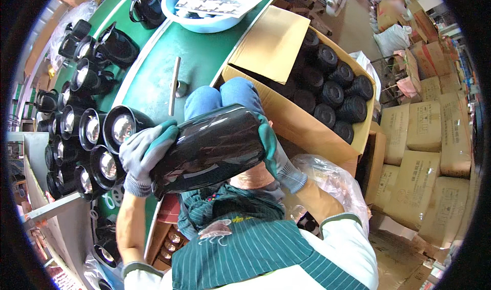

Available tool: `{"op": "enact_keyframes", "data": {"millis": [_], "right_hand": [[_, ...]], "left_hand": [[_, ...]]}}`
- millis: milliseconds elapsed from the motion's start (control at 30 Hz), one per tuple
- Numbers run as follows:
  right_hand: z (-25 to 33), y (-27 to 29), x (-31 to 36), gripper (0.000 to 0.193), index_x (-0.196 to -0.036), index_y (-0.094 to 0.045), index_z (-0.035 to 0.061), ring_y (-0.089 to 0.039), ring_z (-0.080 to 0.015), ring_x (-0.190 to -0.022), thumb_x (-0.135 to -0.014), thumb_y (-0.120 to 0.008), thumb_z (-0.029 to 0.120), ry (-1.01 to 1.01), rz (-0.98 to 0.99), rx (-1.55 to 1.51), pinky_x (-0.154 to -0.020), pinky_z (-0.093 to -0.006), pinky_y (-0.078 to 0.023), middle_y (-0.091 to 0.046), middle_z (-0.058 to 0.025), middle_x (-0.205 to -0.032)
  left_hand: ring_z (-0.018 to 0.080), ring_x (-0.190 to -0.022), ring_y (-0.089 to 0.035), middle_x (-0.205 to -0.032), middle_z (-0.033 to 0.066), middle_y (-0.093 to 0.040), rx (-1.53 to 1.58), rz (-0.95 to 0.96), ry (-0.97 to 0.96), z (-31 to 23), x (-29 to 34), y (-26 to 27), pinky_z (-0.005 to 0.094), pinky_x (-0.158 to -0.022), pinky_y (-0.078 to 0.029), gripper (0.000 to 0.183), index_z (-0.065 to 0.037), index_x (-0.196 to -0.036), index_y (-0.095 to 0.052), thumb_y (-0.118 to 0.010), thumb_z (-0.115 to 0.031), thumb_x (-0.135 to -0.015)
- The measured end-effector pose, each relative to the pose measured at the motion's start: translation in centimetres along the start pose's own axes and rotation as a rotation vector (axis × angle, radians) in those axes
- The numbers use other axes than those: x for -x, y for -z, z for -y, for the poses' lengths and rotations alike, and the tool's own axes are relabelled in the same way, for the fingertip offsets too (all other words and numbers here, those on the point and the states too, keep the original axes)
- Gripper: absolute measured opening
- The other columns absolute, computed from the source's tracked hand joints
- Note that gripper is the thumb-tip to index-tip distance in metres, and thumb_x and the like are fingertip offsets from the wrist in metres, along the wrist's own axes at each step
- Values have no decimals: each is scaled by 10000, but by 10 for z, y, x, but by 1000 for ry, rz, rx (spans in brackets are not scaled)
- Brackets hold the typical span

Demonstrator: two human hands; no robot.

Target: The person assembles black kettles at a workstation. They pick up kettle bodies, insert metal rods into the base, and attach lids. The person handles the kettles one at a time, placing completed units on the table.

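Observation:
A glossy black thermos jug body [212, 146] lies on its side across my lap, held between both hands in grey and green gloves. My left hand [146, 152] is wrapped round its left end, with the thumb on top. At the right end, my right hand [274, 154] grips the rim, its fingers partly hidden behind the body. Just left of my left hand, several black jug bodies with shiny silver insides, such as this jug body [123, 129], stand grouped on the green table [153, 75].
A metal bar [174, 88] lies on the table. Further back is a light blue basin [204, 25] with a printed sheet on it. At my right stands an open cardboard box [302, 123] of ribbed black round parts [327, 93]. Stacked cartons [409, 177] fill the far right.

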State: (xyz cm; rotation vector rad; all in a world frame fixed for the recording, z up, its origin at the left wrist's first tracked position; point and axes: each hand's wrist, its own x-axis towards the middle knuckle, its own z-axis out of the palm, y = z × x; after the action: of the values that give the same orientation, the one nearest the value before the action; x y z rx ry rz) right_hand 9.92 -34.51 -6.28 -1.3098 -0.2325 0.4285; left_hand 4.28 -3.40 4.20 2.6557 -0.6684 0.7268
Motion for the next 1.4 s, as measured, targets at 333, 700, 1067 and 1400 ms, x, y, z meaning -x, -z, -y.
{"op": "enact_keyframes", "data": {"millis": [333, 700, 1067, 1400], "right_hand": [[54, 11, -42, 1042, -1627, -216, -1, -190, -453, -1555, -918, -598, 659, 695, 427, 488, -1269, -497, -158, -171, -277, -1682], [31, 10, -28, 887, -1628, -230, 18, -270, -394, -1525, -987, -543, 544, 15, 194, 175, -1258, -493, -215, -243, -225, -1666], [35, -14, -28, 736, -1629, -244, 36, -351, -336, -1496, -1056, -488, 429, 394, 253, 331, -1248, -489, -272, -314, -174, -1650], [31, 5, -18, 639, -1627, -250, 42, -425, -257, -1465, -1106, -440, 362, 86, 331, 262, -1239, -438, -325, -386, -135, -1625]], "left_hand": [[285, -1347, -492, -1467, 167, -508, 1162, 40, 788, 43, 122, -81, 457, -1143, -415, 750, 17, -1467, -450, -778, -321, -884], [290, -1002, -761, -1128, 175, -766, 170, -52, 96, 21, -8, -7, 366, -898, -597, 234, -17, -1110, -739, -673, -89, -897], [208, -1029, -698, -1117, 87, -738, 797, -219, 859, 26, 59, -45, 340, -974, -548, 345, 10, -1206, -702, -675, -182, -921], [303, -1037, -722, -1166, 138, -729, 465, -110, 409, 34, 19, -6, 403, -920, -589, 330, 19, -1159, -695, -762, -129, -871]]}}
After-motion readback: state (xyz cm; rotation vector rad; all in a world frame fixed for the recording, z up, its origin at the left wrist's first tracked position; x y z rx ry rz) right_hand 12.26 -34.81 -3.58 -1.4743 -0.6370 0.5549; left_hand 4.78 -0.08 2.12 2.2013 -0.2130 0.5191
